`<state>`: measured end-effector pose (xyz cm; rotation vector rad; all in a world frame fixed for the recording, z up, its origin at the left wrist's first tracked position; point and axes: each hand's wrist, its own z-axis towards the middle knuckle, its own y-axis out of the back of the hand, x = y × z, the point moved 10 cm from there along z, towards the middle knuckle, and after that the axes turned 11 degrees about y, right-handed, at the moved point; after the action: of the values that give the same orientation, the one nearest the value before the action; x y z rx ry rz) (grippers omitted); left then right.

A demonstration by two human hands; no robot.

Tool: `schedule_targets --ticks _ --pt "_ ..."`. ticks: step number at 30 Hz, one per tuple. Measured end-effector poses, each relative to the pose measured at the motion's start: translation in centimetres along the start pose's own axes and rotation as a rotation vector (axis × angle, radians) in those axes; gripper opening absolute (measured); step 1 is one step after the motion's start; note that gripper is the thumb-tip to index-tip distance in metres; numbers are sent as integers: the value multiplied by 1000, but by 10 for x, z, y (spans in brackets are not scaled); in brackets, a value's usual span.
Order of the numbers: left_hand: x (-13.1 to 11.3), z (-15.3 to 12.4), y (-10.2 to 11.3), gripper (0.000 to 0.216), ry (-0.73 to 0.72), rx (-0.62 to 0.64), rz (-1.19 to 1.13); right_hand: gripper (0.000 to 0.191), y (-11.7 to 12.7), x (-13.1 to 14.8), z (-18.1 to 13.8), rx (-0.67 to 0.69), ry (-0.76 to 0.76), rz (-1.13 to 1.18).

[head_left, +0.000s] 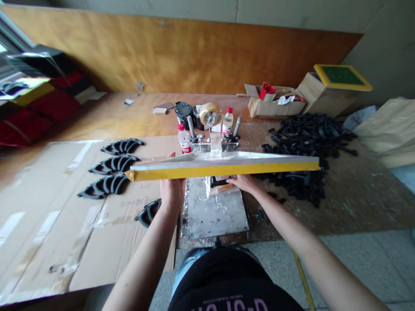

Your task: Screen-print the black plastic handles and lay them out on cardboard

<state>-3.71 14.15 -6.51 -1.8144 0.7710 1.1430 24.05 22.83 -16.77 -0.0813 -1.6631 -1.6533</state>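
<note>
Head view: a black handle [218,182] sits at the centre, just above the metal plate [214,216] and partly hidden by the yellow-edged frame [227,169] that crosses the middle of the view. The right hand [244,183], right of centre, reaches in under the frame with its fingertips at the handle's right end; whether they pinch it or only touch it, I cannot tell. The left hand [171,192], left of centre, is raised at the frame's left half, which covers most of its fingers, so I cannot tell how far they are spread or whether they grip anything.

The handle looks like moulded plastic: probably light, stiff and hard to break, with a smooth face that may slip or mark under a fingertip. Its free end seems the best hold, pinched lightly by the edges. Similar handles lie in a pile [304,134] at the right and in curved rows [97,188] on cardboard [123,246] at the left. The frame looks rigid but broad, likely awkward to steady one-handed; its rim seems the safest hold.
</note>
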Motion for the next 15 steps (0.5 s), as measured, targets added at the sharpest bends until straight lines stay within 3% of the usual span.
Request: schedule_targets --ticks 2,6,9,10,12,15 --pt "45 -13 1 49 173 9 18 26 -22 34 -10 37 131 -44" --pt "156 -68 -10 53 692 203 89 15 -32 97 -31 -32 273 -96" --pt "180 -82 18 45 730 130 57 15 -46 137 -47 59 522 1" --pt "180 -80 38 43 710 79 81 15 -46 134 -50 85 549 40" --pt "173 -68 97 41 661 -58 178 18 -32 89 -44 41 382 44" --pt "154 -55 218 46 599 -377 395 25 9 -36 -43 -93 -209 -148"
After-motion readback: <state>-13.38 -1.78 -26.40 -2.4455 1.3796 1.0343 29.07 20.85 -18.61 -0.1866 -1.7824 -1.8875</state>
